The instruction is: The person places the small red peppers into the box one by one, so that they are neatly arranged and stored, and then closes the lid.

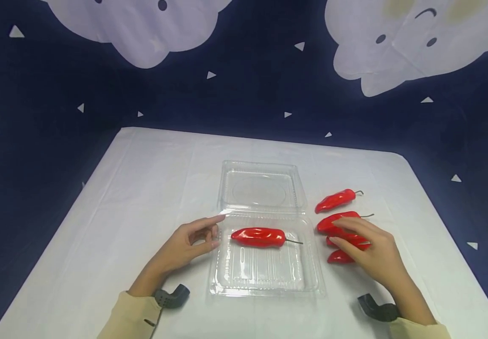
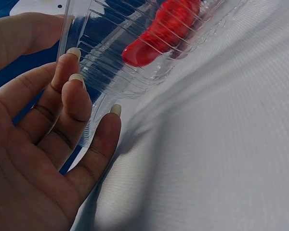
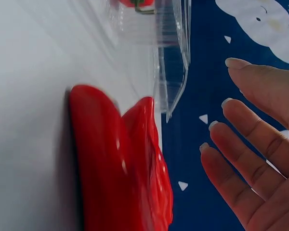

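Beige sleeves [image 1: 130, 314] lie nearest; the left hand [image 1: 188, 244], relaxed, is beside the clear box [image 1: 267, 291], one pepper [image 1: 258, 237] inside; the right hand [image 1: 375, 252], fingers parted, hovers at loose peppers [image 1: 329, 224]: likely a pick-up, requiring a pinch.

Red is shown by the peppers [image 1: 336, 201], white by the tablecloth [image 1: 155, 188]; the far navy backdrop [image 1: 252, 94] is patterned with white clouds [image 1: 142, 33] and triangles [image 1: 16, 33].
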{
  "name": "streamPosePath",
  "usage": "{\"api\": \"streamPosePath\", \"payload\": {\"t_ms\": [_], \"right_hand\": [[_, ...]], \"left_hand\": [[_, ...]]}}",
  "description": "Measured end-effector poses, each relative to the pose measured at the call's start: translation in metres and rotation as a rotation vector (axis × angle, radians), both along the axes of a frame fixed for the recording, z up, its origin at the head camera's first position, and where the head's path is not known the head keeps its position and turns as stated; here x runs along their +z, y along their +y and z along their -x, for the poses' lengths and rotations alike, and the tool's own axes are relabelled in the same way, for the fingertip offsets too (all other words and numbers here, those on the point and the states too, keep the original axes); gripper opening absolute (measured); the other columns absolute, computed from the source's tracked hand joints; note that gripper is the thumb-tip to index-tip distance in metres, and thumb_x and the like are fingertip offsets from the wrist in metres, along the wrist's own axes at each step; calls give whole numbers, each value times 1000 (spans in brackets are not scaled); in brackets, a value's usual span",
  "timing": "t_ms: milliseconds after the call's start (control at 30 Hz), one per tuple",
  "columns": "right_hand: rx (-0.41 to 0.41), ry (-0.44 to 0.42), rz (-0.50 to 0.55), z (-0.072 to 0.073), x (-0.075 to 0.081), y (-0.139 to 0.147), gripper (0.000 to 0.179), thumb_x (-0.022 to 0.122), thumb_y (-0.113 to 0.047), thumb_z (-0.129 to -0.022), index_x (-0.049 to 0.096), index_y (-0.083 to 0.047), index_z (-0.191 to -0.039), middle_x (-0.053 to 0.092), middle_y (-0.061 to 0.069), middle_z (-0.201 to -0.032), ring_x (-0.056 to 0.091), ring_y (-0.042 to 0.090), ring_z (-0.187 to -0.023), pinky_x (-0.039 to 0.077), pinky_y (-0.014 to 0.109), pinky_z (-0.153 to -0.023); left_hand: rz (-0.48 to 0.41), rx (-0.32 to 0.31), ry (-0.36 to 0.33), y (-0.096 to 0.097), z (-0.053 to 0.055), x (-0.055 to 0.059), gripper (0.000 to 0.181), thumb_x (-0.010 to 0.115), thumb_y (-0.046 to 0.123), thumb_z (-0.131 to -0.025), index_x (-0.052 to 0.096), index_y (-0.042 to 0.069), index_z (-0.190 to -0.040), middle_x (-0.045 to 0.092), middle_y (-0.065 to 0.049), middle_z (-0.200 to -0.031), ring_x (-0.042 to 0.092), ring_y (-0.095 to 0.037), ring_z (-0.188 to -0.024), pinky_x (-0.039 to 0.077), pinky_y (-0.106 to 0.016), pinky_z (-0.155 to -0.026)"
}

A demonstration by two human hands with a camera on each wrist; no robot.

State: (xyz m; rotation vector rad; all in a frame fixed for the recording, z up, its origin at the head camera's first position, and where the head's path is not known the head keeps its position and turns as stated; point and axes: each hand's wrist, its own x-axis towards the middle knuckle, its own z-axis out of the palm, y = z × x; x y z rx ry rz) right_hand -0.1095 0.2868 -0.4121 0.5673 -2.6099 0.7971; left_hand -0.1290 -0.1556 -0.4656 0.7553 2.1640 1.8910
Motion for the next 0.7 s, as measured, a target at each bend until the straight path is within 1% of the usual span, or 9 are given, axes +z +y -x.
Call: {"api": "streamPosePath", "payload": {"t_ms": [233,367,433,500,567,700], "right_hand": [[-69,-17,-6,-6,-5,16,58,94,-3,-67,76,-23,-118,72,-2,-116,53,-13,-116,36,3,-99],[-100,-37,-11,-9,-4,21,58,95,-4,-68,76,-24,-119,72,-2,-116,50,-18,-115,34,1,-97],[-117,-59,-6,-10,-3,23,57,94,-6,-70,75,-24,-120,72,-2,-116,50,-18,-114,33,0,-96],[-134,-80,-9,-11,-2,24,56,94,-9,-71,75,-25,-121,72,-2,-116,50,-18,-113,33,-1,-95],[-150,-94,-21,-13,-1,26,55,94,-12,-72,75,-25,-122,72,-2,-117,52,-14,-113,32,-1,-94],[-169,-102,-60,-16,-1,31,55,94,-15,-72,75,-22,-123,73,0,-117,61,3,-111,31,-2,-92]], "left_hand": [[-3,-7,2,-1,1,-2,55,72,3,-93,54,-2,-145,59,-10,-100,55,-16,-91,53,-28,-94],[-4,-7,7,-1,1,-2,55,72,2,-93,54,-2,-145,59,-10,-100,55,-15,-90,53,-27,-94],[-2,-6,9,-1,1,-3,55,72,2,-93,54,0,-145,60,-10,-100,56,-15,-90,53,-27,-94],[-1,-5,12,-1,1,-3,55,72,2,-93,55,2,-145,60,-10,-101,56,-15,-90,53,-27,-95],[-2,-4,15,-1,2,-3,55,72,2,-93,55,4,-145,60,-10,-101,56,-15,-90,53,-27,-95],[-7,-6,15,-1,2,-3,55,72,1,-93,55,3,-145,60,-11,-101,56,-15,-90,53,-28,-94]]}}
